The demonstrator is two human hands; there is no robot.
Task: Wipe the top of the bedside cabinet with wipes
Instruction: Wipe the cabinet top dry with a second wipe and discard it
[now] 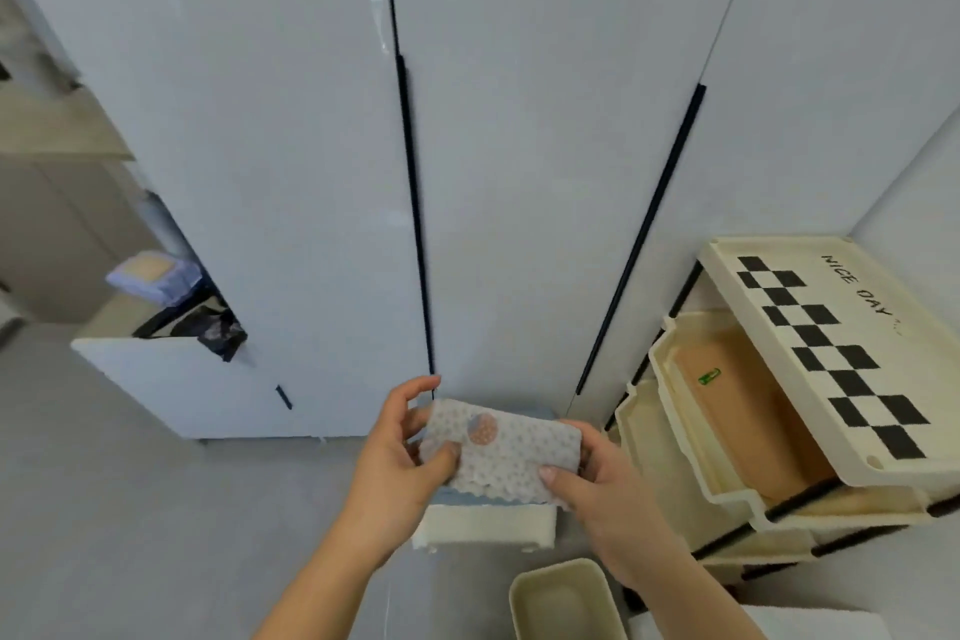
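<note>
Two hands hold the wipe pack (pixel 501 447) in the air in front of the white wardrobe doors (pixel 519 172): the left hand (pixel 400 463) pinches its left end between thumb and fingers (pixel 415 392), the right hand (pixel 597 489) clamps its right end. The pack is pale and dotted, with a round pinkish sticker. Beside it, the cream cabinet (pixel 810 353) with a checkered top has an open drawer (pixel 691 411) holding a tan box (pixel 753 411). A cream bin (pixel 566 598) stands on the floor below.

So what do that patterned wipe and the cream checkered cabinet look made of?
The grey dotted wipe, held between both hands, looks like soft textured cloth: scalloped edge, dimpled surface, slight drape. The cream checkered-top cabinet looks like matte moulded plastic, with rounded rims and thin-walled drawers.
</note>
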